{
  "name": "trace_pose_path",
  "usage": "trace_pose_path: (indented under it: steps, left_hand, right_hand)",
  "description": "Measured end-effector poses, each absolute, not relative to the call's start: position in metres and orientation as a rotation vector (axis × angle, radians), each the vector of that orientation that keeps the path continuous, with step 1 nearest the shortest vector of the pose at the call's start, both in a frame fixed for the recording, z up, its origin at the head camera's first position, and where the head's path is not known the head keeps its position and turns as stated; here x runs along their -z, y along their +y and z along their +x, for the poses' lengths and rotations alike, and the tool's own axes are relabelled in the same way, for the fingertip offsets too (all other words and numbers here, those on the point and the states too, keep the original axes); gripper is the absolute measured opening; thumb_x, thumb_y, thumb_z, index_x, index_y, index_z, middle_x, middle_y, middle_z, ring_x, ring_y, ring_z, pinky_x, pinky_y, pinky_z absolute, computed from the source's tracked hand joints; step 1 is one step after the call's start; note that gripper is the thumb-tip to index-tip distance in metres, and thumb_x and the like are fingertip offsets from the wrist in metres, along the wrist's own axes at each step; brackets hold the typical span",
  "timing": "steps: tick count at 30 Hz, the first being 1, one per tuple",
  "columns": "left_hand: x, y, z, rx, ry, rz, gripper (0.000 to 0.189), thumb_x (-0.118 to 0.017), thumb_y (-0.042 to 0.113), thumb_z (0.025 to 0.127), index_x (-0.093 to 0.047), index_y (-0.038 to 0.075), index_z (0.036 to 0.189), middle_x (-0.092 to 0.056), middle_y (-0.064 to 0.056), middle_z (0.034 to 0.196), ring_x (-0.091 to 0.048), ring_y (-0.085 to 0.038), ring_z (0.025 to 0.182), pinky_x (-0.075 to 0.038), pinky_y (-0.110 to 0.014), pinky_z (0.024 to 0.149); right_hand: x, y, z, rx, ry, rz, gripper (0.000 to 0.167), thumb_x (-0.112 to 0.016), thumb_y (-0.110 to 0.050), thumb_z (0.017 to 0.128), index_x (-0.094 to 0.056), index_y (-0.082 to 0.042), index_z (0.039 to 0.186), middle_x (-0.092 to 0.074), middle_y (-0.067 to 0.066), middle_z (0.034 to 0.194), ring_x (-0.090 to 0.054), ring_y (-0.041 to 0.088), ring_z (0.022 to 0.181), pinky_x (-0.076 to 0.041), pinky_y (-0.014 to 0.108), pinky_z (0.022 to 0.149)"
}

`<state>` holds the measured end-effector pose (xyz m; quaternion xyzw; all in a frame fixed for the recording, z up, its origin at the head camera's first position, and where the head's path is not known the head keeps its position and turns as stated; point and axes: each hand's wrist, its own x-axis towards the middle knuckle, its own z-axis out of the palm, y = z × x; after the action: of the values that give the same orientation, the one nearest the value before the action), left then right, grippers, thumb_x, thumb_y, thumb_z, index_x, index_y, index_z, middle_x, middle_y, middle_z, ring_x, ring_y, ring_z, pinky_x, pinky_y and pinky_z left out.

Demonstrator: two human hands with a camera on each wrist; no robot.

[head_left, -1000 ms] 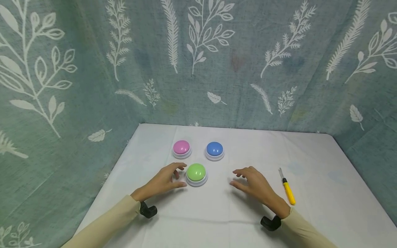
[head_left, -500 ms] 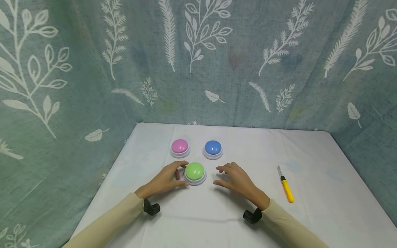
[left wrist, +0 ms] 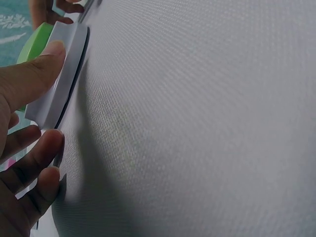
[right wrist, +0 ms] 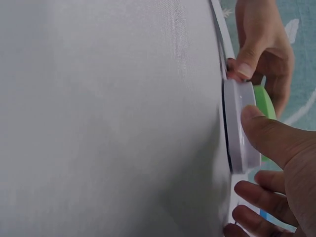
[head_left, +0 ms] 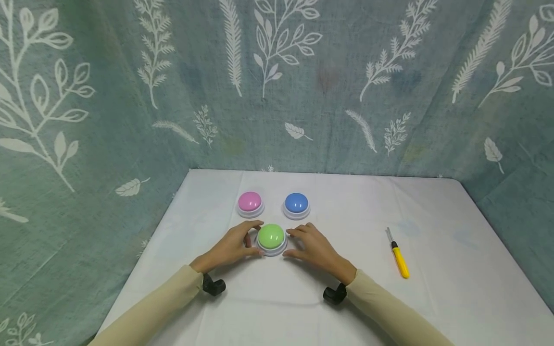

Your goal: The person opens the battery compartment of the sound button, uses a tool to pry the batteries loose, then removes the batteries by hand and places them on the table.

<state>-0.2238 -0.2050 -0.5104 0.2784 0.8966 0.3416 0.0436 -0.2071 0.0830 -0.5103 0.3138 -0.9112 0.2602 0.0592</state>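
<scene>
A green dome push button (head_left: 271,236) with a white round base sits on the white-covered table, between the two hands. My left hand (head_left: 231,245) holds its left side: the thumb lies on the near side of the base (left wrist: 52,91) and the fingers curve round behind. From the right, my right hand (head_left: 315,248) grips the same button, its thumb against the base (right wrist: 237,133) and its fingers bent towards the far edge. Behind it stand a pink push button (head_left: 249,202) at left and a blue push button (head_left: 296,203) at right, both on white bases.
On the right of the table (head_left: 450,250) lies a screwdriver (head_left: 399,257) with a yellow handle, its shaft pointing away. A grey-green leaf-patterned cloth (head_left: 268,125) hangs behind and at the sides. Each wrist carries a small black camera (head_left: 213,286).
My right hand has moved left from beside the screwdriver to the green button's right side. My left hand has closed in slightly on its left side. The buttons stay in place.
</scene>
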Motion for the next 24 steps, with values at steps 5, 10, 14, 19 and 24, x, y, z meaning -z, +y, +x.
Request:
trace_pose_path:
  steps: [5, 10, 14, 19, 24]
  left_hand:
    - [0.511, -0.205, -0.226, -1.037, 2.749, 0.873, 0.084, -0.091, 0.033, 0.08, -0.05, 0.009, 0.149, -0.061, 0.0, 0.105, -0.06, -0.013, 0.073, -0.05, -0.025, 0.067]
    - [0.512, -0.205, -0.227, -1.029, 2.74, 0.884, 0.079, -0.09, 0.032, 0.081, -0.052, 0.011, 0.147, -0.062, 0.002, 0.113, -0.06, -0.015, 0.074, -0.05, -0.024, 0.066]
    - [0.513, -0.204, -0.229, -1.021, 2.733, 0.877, 0.075, -0.09, 0.033, 0.081, -0.055, 0.014, 0.145, -0.062, 0.004, 0.112, -0.058, -0.013, 0.074, -0.05, -0.024, 0.064]
    - [0.511, -0.203, -0.228, -1.009, 2.738, 0.86, 0.074, -0.09, 0.033, 0.081, -0.056, 0.015, 0.144, -0.062, 0.005, 0.111, -0.057, -0.012, 0.075, -0.05, -0.024, 0.066]
    - [0.507, -0.201, -0.227, -1.026, 2.748, 0.877, 0.072, -0.09, 0.029, 0.08, -0.057, 0.012, 0.143, -0.063, 0.004, 0.115, -0.058, -0.015, 0.079, -0.05, -0.025, 0.069]
  right_hand:
    - [0.512, 0.075, -0.211, -0.748, -2.769, 0.942, 0.066, -0.086, -0.045, 0.083, -0.068, -0.004, 0.132, -0.07, 0.009, 0.121, -0.057, 0.024, 0.108, -0.052, 0.039, 0.093]
    - [0.515, 0.071, -0.212, -0.743, -2.756, 0.907, 0.066, -0.087, -0.045, 0.082, -0.069, -0.004, 0.131, -0.07, 0.009, 0.12, -0.056, 0.023, 0.105, -0.052, 0.038, 0.091]
    - [0.518, 0.067, -0.212, -0.774, -2.746, 0.878, 0.067, -0.087, -0.047, 0.081, -0.069, -0.005, 0.13, -0.069, 0.008, 0.118, -0.055, 0.022, 0.103, -0.051, 0.038, 0.088]
    - [0.521, 0.063, -0.212, -0.822, -2.75, 0.827, 0.068, -0.087, -0.047, 0.081, -0.069, -0.005, 0.131, -0.068, 0.007, 0.12, -0.055, 0.021, 0.105, -0.051, 0.037, 0.09]
    - [0.521, 0.061, -0.21, -0.865, -2.759, 0.805, 0.068, -0.087, -0.044, 0.082, -0.067, -0.002, 0.132, -0.068, 0.009, 0.123, -0.056, 0.022, 0.108, -0.051, 0.038, 0.092]
